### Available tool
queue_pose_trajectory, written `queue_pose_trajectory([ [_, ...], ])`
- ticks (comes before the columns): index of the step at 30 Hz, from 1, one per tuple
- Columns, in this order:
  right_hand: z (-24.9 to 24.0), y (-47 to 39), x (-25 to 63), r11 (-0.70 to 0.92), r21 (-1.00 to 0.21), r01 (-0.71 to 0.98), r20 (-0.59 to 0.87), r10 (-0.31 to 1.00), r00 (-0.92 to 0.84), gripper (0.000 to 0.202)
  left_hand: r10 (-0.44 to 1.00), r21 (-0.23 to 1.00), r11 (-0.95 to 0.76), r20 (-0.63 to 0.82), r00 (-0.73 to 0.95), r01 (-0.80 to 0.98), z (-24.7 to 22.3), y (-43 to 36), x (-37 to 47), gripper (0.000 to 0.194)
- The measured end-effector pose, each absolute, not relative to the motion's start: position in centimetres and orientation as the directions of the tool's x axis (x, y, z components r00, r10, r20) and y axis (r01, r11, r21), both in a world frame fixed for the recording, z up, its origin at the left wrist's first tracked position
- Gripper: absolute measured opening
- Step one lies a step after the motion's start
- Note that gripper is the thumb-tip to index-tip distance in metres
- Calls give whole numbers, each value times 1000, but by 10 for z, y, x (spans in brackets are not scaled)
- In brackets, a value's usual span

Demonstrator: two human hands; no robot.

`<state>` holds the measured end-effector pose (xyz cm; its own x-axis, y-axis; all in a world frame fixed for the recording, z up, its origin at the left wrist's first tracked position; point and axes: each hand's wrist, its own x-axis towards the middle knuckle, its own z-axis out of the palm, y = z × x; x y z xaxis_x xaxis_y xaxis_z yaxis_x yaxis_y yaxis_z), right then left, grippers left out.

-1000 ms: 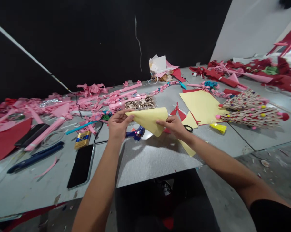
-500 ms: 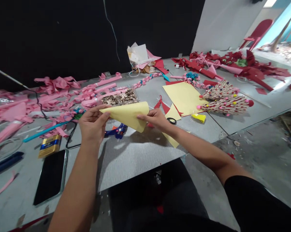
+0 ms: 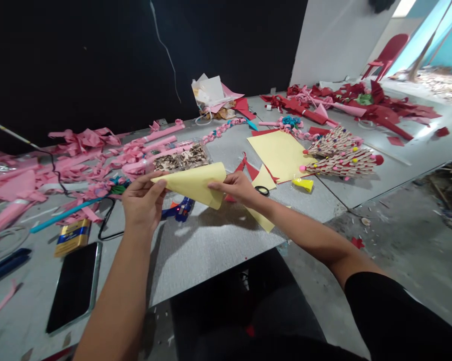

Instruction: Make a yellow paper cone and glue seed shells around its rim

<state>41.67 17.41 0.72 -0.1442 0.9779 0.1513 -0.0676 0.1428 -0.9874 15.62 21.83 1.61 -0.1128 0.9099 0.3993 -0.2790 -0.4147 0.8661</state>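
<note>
Pinching the cone [image 3: 194,181] above the table [image 3: 207,250], by its tip in the left hand [image 3: 140,201] and wide end in the right hand [image 3: 241,188], with fingers closed on it.

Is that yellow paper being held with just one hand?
No, the left hand pinches the cone-shaped yellow paper at its pointed end, and the right hand holds it near its wide end.

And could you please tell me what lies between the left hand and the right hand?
A yellow paper cone, narrowing toward the left hand and pinched by the right hand, as the head view shows.
</note>
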Motion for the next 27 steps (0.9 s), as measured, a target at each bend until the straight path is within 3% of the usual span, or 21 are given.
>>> queue_pose_trajectory([
  [9,1,179,418,136,-986,-100,147,983,-113,47,919,873,-393,373,-124,-290,13,219,157,46],
  [16,3,178,420,166,-977,-132,183,974,-136,39,929,896,-369,347,-131,-246,14,219,157,40],
  [27,4,177,422,159,-983,-95,171,977,-126,42,933,893,-359,333,-136,-272,19,215,161,41],
])
